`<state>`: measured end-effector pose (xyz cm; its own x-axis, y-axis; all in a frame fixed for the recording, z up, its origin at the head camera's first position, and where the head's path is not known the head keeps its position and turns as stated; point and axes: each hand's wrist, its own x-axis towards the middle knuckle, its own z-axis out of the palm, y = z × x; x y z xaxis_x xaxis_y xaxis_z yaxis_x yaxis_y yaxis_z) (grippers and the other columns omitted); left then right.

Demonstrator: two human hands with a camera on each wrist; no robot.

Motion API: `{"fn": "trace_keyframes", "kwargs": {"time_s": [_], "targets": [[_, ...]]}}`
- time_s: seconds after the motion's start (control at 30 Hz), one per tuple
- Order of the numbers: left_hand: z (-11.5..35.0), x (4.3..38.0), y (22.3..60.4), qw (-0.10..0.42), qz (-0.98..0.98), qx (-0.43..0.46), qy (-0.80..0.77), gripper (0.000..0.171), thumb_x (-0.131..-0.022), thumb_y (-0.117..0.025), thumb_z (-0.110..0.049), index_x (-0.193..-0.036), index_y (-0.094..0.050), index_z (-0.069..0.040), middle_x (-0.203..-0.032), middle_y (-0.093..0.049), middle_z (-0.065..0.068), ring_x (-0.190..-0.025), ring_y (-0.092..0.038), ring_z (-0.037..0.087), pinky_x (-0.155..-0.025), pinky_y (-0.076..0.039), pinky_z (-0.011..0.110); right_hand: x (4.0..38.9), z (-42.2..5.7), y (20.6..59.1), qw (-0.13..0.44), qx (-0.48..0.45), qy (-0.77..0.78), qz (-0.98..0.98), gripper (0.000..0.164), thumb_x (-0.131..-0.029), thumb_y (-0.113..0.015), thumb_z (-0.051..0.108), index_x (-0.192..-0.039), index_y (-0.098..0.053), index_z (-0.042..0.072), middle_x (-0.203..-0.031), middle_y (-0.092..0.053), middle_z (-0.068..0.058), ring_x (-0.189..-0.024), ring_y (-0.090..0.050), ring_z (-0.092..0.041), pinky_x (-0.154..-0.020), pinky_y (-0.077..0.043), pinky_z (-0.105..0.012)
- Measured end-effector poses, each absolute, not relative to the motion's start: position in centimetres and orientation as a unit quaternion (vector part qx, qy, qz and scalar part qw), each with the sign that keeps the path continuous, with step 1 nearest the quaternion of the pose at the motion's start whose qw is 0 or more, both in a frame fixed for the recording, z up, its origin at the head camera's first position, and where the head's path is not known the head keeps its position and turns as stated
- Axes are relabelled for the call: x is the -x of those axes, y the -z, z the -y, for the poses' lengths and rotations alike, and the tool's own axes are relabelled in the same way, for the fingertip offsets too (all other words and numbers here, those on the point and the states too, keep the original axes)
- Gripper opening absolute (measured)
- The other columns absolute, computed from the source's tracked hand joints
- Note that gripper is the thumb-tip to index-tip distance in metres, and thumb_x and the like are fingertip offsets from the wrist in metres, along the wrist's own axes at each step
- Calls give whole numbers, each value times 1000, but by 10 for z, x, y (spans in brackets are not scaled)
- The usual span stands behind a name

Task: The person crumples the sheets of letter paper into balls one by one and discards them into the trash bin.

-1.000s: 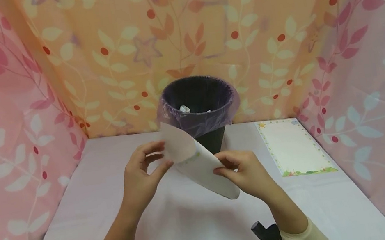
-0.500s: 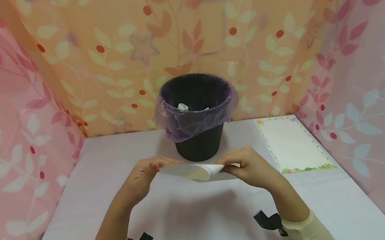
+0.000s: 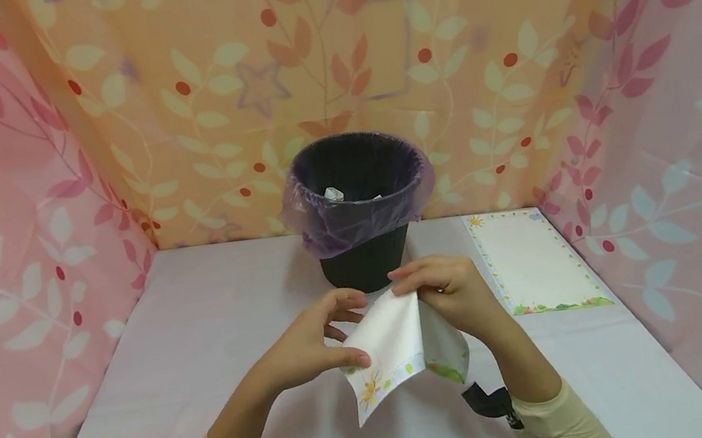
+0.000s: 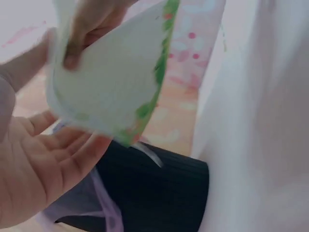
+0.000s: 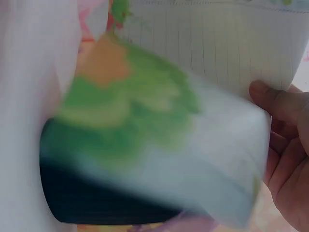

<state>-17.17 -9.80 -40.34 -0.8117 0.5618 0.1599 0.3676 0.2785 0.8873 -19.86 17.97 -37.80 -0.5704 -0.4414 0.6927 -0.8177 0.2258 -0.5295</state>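
A white sheet of paper (image 3: 385,335) with a colourful decorated border is bent over above the table. The right hand (image 3: 451,295) pinches its upper fold, and one half hangs below that hand. The left hand (image 3: 318,341) is at the sheet's left side, thumb over the front face and fingers spread near the upper edge. In the left wrist view, the fingers of the left hand (image 4: 43,164) are fairly straight beside the paper (image 4: 111,82), not curled round it. The right wrist view shows the paper (image 5: 169,125) blurred and close, with a lined face behind.
Behind the hands stands a black bin (image 3: 364,262) with a purple liner (image 3: 359,225) over its rim. Crumpled white paper (image 3: 334,194) lies inside. A second bordered sheet (image 3: 537,259) lies flat at the table's right. Flowered curtains enclose the back and sides.
The paper has turned from a curled roll to edge-on, and now hangs folded with its border towards the head camera. The left hand has moved right, and the right hand has stayed near its top.
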Motion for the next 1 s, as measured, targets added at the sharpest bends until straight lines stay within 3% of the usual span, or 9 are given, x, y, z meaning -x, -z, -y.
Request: {"fn": "trace_keyframes", "kwargs": {"time_s": [0.1,0.2,0.33,0.5,0.63,0.77,0.9,1.0], "targets": [[89,169,407,68,-821,-269,-499,93,-76,-93,-29,-153,-42,-19,-145,-57,-5,-125,-60,17,-95,-56,39,194,-169,381,188,-387,-493,756,41,-86,-61,-23,-95,-83,10,-107,-78,-11,-103,-73,-24,-83,-58,-19],[82,165,410,34,-840,-250,-480,99,-75,-94,-23,-157,-39,-19,-144,-58,-5,-124,-61,16,-91,-58,36,188,-158,384,163,-352,-535,750,38,-88,-60,-21,-97,-82,8,-108,-77,-11,-104,-72,-24,-81,-61,-25],[73,160,413,-13,-843,-233,-485,94,-74,-94,-14,-153,-44,-19,-139,-61,-4,-119,-64,17,-84,-59,30,180,-144,389,107,-294,-620,720,28,-91,-59,-17,-97,-81,1,-112,-76,-14,-109,-70,-27,-84,-62,-32],[66,157,418,-73,-835,-190,-511,82,-76,-90,-5,-144,-51,-28,-127,-67,-6,-109,-68,13,-81,-59,26,177,-136,394,53,-254,-704,661,25,-92,-55,-16,-100,-77,-8,-118,-73,-15,-118,-66,-30,-91,-59,-34],[65,159,420,-106,-830,-155,-525,76,-78,-88,-2,-141,-55,-32,-121,-71,-8,-104,-69,8,-83,-59,27,176,-132,398,17,-274,-739,615,46,-89,-46,-20,-102,-82,6,-121,-72,-10,-125,-62,-31,-97,-55,-31],[67,159,421,-129,-827,-147,-528,56,-80,-86,-3,-128,-67,-25,-109,-75,-7,-97,-71,7,-82,-60,31,177,-132,401,-39,-308,-766,563,58,-91,-42,-19,-106,-83,20,-127,-69,-6,-129,-58,-27,-96,-55,-28],[70,159,420,-173,-841,-154,-490,28,-81,-85,-4,-104,-76,-16,-97,-78,-4,-85,-71,8,-75,-60,34,181,-136,398,-60,-378,-743,549,42,-97,-45,-14,-124,-73,3,-139,-61,-17,-135,-52,-32,-101,-53,-31],[74,161,418,-211,-852,-165,-449,17,-82,-84,-4,-93,-75,-13,-87,-78,-2,-74,-68,8,-68,-56,33,180,-138,394,4,-439,-672,596,33,-99,-54,-9,-130,-65,-7,-142,-56,-24,-136,-52,-34,-106,-51,-33]]}}
